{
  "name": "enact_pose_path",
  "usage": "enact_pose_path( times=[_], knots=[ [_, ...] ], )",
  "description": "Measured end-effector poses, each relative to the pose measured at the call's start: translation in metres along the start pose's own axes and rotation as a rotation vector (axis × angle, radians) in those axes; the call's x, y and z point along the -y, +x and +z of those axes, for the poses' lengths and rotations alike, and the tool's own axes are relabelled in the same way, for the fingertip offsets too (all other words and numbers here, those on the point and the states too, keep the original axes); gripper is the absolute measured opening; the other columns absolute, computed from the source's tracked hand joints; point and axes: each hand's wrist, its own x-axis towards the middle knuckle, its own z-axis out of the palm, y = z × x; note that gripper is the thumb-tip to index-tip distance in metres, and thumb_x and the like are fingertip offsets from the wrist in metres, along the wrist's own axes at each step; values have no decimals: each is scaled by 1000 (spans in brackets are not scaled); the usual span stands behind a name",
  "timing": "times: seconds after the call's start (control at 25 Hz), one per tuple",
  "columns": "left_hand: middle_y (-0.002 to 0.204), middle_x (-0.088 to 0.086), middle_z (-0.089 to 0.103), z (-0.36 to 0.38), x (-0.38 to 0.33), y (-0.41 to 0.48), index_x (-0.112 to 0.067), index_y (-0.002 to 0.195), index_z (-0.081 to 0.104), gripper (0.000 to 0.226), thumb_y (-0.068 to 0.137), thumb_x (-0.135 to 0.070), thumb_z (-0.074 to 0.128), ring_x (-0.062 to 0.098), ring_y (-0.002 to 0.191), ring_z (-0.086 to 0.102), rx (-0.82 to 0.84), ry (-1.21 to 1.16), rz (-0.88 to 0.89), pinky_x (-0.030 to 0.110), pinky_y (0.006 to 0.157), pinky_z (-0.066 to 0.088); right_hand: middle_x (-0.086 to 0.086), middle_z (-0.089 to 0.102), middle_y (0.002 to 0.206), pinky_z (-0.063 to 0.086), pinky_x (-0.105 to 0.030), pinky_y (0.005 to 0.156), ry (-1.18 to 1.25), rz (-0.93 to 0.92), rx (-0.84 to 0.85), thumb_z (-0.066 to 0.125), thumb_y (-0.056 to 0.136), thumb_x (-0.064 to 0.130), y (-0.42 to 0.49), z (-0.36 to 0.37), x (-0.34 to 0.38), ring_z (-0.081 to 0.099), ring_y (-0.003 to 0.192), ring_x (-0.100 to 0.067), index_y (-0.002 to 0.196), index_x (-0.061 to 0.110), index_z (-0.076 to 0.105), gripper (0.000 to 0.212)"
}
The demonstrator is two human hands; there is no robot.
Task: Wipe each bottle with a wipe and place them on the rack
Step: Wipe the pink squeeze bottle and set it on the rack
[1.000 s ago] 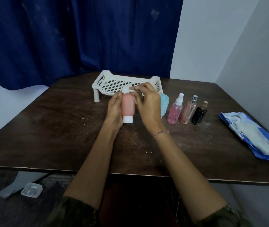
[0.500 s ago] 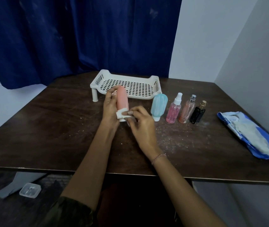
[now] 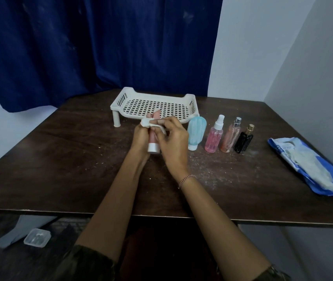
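Note:
My left hand (image 3: 140, 137) grips a pink bottle (image 3: 154, 141) with a white cap pointing down, just above the table. My right hand (image 3: 173, 141) pinches a white wipe (image 3: 151, 125) against the bottle's upper part. Behind them stands the white slotted rack (image 3: 155, 105) with nothing on it. To the right stand a light blue bottle (image 3: 195, 132), a pink spray bottle (image 3: 214, 136), a clear peach spray bottle (image 3: 231, 136) and a small black bottle (image 3: 243, 141) in a row.
The dark wooden table (image 3: 60, 169) carries white specks. A blue wipe pack (image 3: 311, 167) lies open at the right edge near the wall. A blue curtain hangs behind. On the floor at the lower left is a small clear container (image 3: 37, 237).
My right hand with the wipe has slid from the bottle's cap end up to its upper part. The left hand keeps holding the bottle, now lower and nearer me.

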Motion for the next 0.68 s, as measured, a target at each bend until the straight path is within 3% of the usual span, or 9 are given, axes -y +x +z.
enact_pose_path(
  times=[0.2,0.32,0.52,0.68],
  knots=[
    [86,4,67,-3,3,0,-10,94,62,24,96,-12,38,15,81,62,38,77,21,25,72,51,-5,62,102,44,-17,92,-32,9,-21,63,84,4,18,0,0,57,95,-8,98,4,69,15],
    [96,5,65,-1,2,-2,-14,103,60,24,100,-23,37,14,84,62,65,87,-6,28,75,50,-5,62,100,39,-9,85,-88,37,-47,64,85,8,30,-4,-5,52,89,-3,99,5,69,16],
    [105,13,64,-9,0,3,-4,119,57,37,99,-30,39,19,89,62,19,38,-24,32,79,52,-5,62,104,44,-13,89,-69,15,72,61,84,1,17,-7,-5,54,92,-4,99,3,69,17],
    [101,10,66,-15,-6,5,-23,114,60,35,100,-39,32,15,75,62,50,-102,16,28,62,54,-5,63,103,50,-25,87,-97,-72,154,63,82,-1,-16,-13,-4,61,93,-15,97,2,70,17]
  ],
)
